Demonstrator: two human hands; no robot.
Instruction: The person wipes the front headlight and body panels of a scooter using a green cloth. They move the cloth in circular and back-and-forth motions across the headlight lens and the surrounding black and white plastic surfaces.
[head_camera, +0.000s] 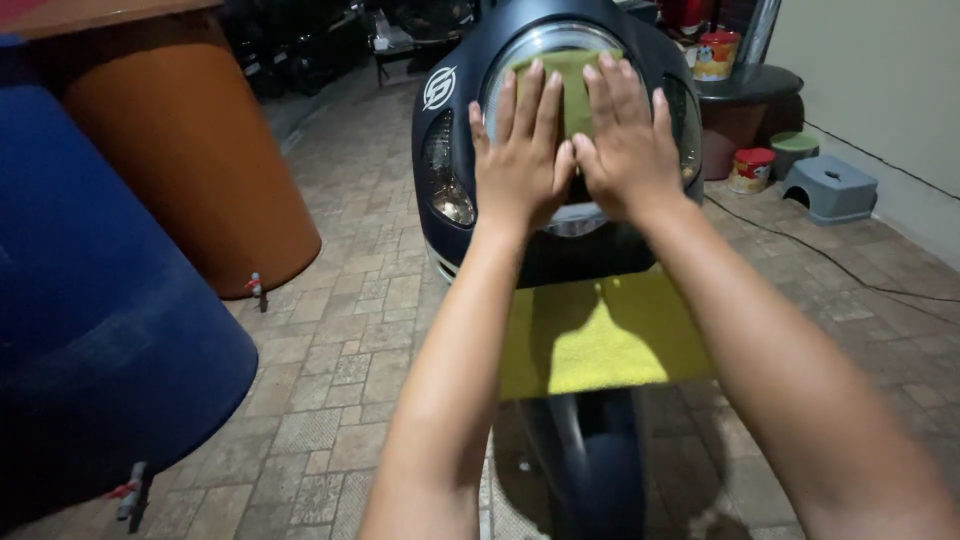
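Here the landmark is the dark scooter front (560, 250), its nose facing the camera. To the left of it, the largest things: a blue barrel (90, 330) lying close to the viewer and an orange-brown barrel (190, 140) behind it, each with a small tap near the paving. A paved brick floor (340, 340) runs under all of them.

Draped below the scooter's headlight (555, 45) hangs a yellow-green cloth (595, 340), its upper part folded up over the lens. Both hands lie flat on that upper part: the left hand (520, 155) and the right hand (625, 140) side by side, fingers stretched out and close together, gripping nothing, palms pressing the cloth against the curved glass; flat hands likely spread the pressure over the round lens.

To the right of the scooter stand a grey step stool (830, 187), a green pot and two small printed tins.

The lens is mostly covered by hands and cloth, and the scooter's lower wheel area is dark and hard to read.
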